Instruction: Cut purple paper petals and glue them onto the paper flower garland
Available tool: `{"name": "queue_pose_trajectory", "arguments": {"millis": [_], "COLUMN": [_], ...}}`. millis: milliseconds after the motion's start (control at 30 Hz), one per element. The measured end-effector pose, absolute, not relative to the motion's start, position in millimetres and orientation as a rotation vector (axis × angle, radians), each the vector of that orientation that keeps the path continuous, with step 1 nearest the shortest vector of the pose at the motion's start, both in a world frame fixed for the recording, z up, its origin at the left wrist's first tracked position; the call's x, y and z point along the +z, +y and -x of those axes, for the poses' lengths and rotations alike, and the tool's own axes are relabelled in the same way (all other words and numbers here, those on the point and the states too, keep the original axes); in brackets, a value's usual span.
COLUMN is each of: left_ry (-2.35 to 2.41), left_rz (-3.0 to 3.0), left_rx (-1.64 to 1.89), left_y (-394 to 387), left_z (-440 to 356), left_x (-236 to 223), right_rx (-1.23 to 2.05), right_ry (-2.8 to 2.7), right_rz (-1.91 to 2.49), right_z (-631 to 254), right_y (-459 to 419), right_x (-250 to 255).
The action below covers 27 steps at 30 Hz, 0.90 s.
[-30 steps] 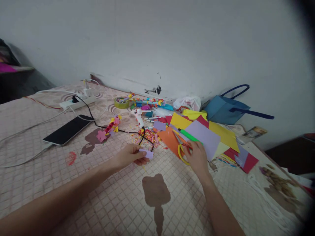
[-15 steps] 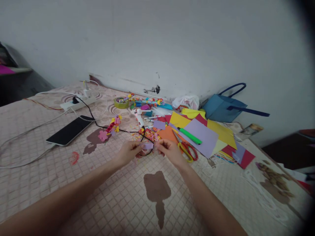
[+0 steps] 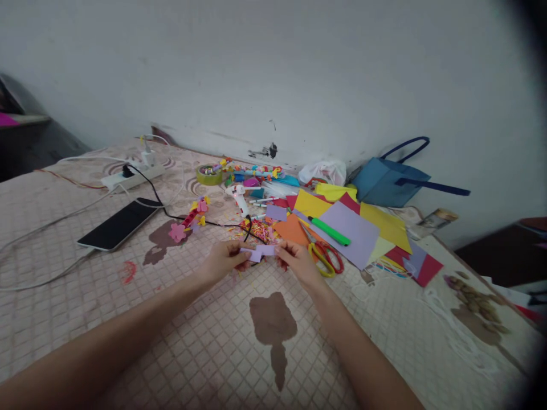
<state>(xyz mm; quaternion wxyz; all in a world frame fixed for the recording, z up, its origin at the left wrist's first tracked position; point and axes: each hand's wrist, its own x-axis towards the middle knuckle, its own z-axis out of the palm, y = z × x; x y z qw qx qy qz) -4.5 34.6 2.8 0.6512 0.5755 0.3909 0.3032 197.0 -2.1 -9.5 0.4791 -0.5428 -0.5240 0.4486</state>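
Between my hands, over the middle of the table, is light purple paper: a small piece (image 3: 251,255) on the left and another piece (image 3: 268,250) on the right. They meet or overlap in the middle; I cannot tell whether they are joined. My left hand (image 3: 222,262) pinches the left piece between thumb and fingers. At the right end, my right hand (image 3: 297,262) pinches the other. Just beyond lie colourful paper scraps (image 3: 256,229) and a white glue gun (image 3: 239,199) with a black cord. Scissors (image 3: 327,259) with yellow and red handles lie beside my right hand.
Coloured paper sheets (image 3: 348,228) with a green cutter or marker (image 3: 330,230) spread at the right. A blue bag (image 3: 388,182) stands behind them. On the left are a phone (image 3: 119,224), a power strip (image 3: 132,177) and a pink flower craft (image 3: 177,232). Yellowish tape (image 3: 209,175) lies farther back.
A second stretch of purple paper now shows at my right fingers, touching or overlapping the left piece. Earlier, purple paper showed only at my left fingers. The view shifted slightly.
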Motion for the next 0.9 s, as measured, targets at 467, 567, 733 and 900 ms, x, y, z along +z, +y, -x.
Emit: {"name": "queue_pose_trajectory", "arguments": {"millis": [467, 567, 733, 900], "left_ry": [0.861, 0.86, 0.81, 0.877], "left_rz": [-1.203, -1.178, -1.246, -1.461], "left_rx": [0.679, 0.686, 0.615, 0.619], "left_y": [30, 27, 25, 23], "left_z": [1, -1, -2, 1], "left_x": [-2, -2, -5, -7], "right_rx": [0.867, 1.118, 1.208, 1.01], "right_ry": [-1.176, -1.3, -1.232, -1.2], "right_rz": [1.418, 1.324, 1.24, 1.248], "right_z": [-214, -185, -168, -170], "right_y": [-3, -13, -19, -21], "right_x": [-1, -2, -9, -9]}}
